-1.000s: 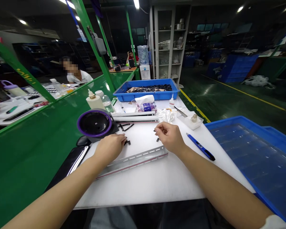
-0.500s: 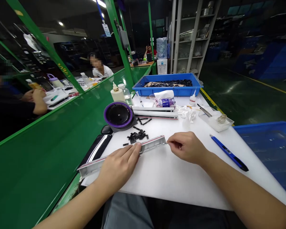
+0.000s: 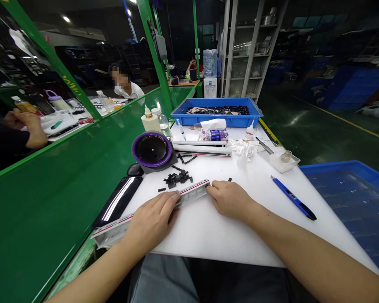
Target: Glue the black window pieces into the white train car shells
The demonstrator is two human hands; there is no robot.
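Observation:
A long pale channel-shaped shell [image 3: 194, 192] with a red stripe, like a model train carriage body, lies slanted across the white tabletop. Around its middle, my left hand [image 3: 151, 216] is closed from above, thumb on the near side. My right hand [image 3: 230, 200] has its fingers curled together against the shell's right end; whatever the fingertips pinch there is hidden. Several small black pieces [image 3: 178, 179] are heaped just beyond the shell. One loose black piece [image 3: 230, 179] rests behind my right hand.
Two finished-looking striped shells [image 3: 205, 151] lie farther back beside a round purple-rimmed black device [image 3: 153, 149]. A blue tray [image 3: 216, 120] of black parts stands behind bottles and tissues. On the right are a blue cutter knife [image 3: 293, 198] and a blue bin [image 3: 344, 202]. Co-workers sit beyond the green partition [image 3: 50, 185].
My right hand has moved left onto the shell's end, from just off it with a small dark thing pinched. The shell's near side has tilted slightly. My left hand keeps its hold.

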